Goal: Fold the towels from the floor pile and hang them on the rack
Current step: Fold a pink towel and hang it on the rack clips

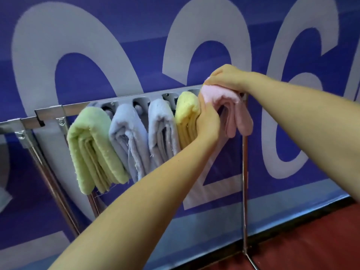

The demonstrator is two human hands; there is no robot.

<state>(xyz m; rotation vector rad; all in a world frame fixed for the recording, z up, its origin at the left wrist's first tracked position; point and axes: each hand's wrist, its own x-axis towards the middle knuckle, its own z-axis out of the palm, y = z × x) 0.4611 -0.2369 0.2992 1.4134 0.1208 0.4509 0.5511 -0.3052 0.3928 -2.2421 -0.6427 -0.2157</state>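
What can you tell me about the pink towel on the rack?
The pink towel is soft, fluffy terry cloth, folded in layers and draped over the right end of the rack's bar, beside the yellow towel. Its folded ends hang down. The right hand rests on its top; the left hand touches its left side.

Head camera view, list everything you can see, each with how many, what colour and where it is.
green towel: one, pale green, folded over the rack bar, farthest left.
blue towels: two, pale blue-grey, folded, side by side right of the green one.
yellow towel: one, folded, right of the blue ones.
pink towel: one, draped at the bar's right end.
rack: one, shiny metal, standing against the banner.
banner: one, blue with large pale characters, behind the rack.
floor: reddish, bottom right.
left hand: pinches the pink towel's left side, beside the yellow one.
right hand: grips the pink towel's top.
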